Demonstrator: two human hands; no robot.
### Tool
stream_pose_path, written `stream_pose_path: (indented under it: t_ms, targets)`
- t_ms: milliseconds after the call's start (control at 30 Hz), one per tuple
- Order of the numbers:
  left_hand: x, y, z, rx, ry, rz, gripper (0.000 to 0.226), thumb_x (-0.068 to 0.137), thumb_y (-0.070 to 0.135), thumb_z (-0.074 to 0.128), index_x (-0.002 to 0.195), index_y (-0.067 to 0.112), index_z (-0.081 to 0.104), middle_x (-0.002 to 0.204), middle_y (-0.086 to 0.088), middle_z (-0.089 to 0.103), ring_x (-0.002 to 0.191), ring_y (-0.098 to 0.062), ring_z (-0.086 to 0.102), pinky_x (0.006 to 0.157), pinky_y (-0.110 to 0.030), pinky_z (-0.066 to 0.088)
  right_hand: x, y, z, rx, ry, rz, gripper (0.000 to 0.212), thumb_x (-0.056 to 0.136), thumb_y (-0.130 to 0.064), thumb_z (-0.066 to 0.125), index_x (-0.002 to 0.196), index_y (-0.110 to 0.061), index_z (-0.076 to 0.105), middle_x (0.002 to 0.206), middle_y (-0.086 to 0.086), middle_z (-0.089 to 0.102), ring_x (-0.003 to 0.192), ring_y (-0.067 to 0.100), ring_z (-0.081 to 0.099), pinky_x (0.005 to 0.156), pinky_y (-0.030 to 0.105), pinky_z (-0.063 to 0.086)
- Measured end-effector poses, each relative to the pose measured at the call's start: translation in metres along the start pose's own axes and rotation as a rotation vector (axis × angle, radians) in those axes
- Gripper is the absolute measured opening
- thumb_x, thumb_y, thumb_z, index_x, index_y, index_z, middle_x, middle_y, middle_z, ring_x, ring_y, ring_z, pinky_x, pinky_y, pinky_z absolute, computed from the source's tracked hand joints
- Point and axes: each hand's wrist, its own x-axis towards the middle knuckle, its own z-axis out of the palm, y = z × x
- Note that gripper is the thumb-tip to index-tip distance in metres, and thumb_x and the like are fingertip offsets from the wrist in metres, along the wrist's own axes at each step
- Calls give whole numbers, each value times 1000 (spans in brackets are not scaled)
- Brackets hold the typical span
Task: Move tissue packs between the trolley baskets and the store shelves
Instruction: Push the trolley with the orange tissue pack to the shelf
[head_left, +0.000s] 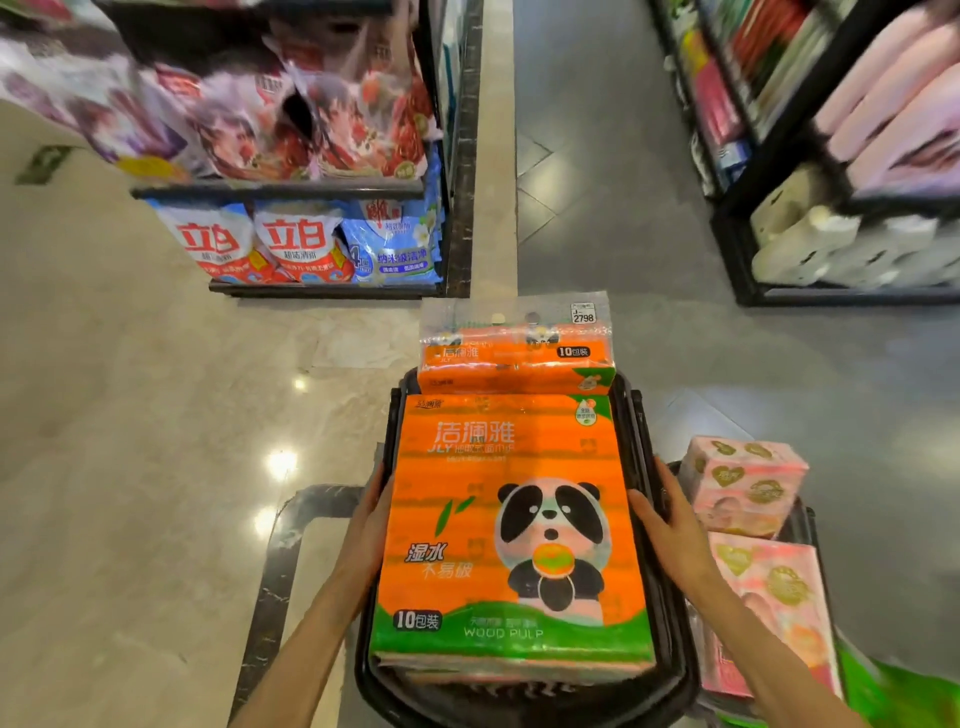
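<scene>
A large orange tissue pack (511, 530) with a panda print lies flat on top of a black trolley basket (641, 447). My left hand (371, 519) presses flat against its left side. My right hand (662, 525) lies against its right side, fingers straight. A second orange tissue pack (514, 353) stands at the far end of the same basket. Pink tissue packs (743, 483) fill a second basket to the right.
A shelf unit (322, 189) with detergent bags stands ahead on the left. Another shelf (831, 208) with paper rolls and pink packs stands at the right. A grey floor aisle (613, 182) runs between them. The beige floor on the left is shiny.
</scene>
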Motion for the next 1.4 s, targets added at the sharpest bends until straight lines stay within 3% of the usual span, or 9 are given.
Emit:
stream_pose_path:
  t_ms: [100, 267, 500, 700, 867, 1033, 1133, 1233, 1400]
  targets:
    - [-9, 12, -12, -8, 25, 7, 88, 76, 68, 70, 154, 46, 35, 143, -12, 60, 117, -33, 68, 101, -62, 51, -16, -19, -8, -24, 43, -47, 64, 102, -25, 58, 159, -25, 29, 154, 2, 45, 138, 17, 44, 112, 36, 38]
    - [-5, 16, -26, 80, 37, 105, 65, 76, 61, 75, 128, 77, 41, 146, -8, 58, 125, -37, 63, 99, -63, 52, -29, -46, -14, -45, 56, -105, 65, 102, -23, 59, 159, -26, 27, 144, -9, 44, 135, 14, 43, 112, 36, 37]
    - [0, 68, -12, 155, 4, 292, 75, 93, 16, 72, 156, 29, 35, 146, -14, 56, 128, -35, 59, 103, -61, 50, -15, -76, -25, -57, 124, -127, 66, 101, -19, 61, 158, -21, 29, 149, 9, 50, 136, 28, 50, 113, 48, 42]
    - [54, 83, 6, 106, 15, 264, 98, 68, 62, 78, 154, 40, 38, 147, -10, 56, 128, -34, 60, 101, -63, 51, 21, -95, -42, -32, 138, -122, 66, 102, -18, 60, 158, -26, 27, 145, 8, 53, 132, 29, 54, 111, 47, 44]
    - [114, 119, 39, 190, 16, 329, 70, 92, 16, 75, 141, 53, 40, 146, -14, 57, 128, -38, 59, 100, -64, 51, 89, -118, -62, -30, 123, -126, 66, 102, -17, 59, 159, -20, 25, 152, 12, 48, 138, 31, 48, 111, 39, 38]
    - [154, 185, 90, 46, -6, 324, 93, 65, 57, 78, 148, 34, 43, 138, -18, 62, 122, -42, 62, 99, -65, 51, 170, -151, -97, -1, 100, -172, 65, 103, -16, 58, 159, -22, 25, 151, 7, 48, 128, 14, 48, 106, 32, 37]
    - [175, 227, 119, 30, 3, 334, 93, 66, 54, 77, 149, 29, 43, 129, -20, 67, 113, -42, 67, 94, -61, 55, 210, -171, -115, 5, 104, -168, 65, 103, -19, 57, 159, -25, 23, 151, 6, 48, 126, 14, 50, 107, 35, 40]
    - [203, 257, 144, 67, -4, 365, 72, 84, 30, 75, 148, 28, 42, 124, -20, 68, 105, -37, 71, 81, -47, 62, 252, -191, -133, 15, 110, -161, 68, 103, -17, 56, 161, -23, 20, 157, 6, 42, 141, 24, 45, 115, 42, 36]
    - [289, 293, 170, 126, -21, 352, 95, 69, 48, 78, 155, 29, 40, 133, -16, 66, 118, -39, 65, 97, -65, 52, 327, -212, -158, 1, 143, -179, 68, 102, -15, 58, 160, -22, 24, 156, 6, 44, 142, 26, 45, 118, 50, 37]
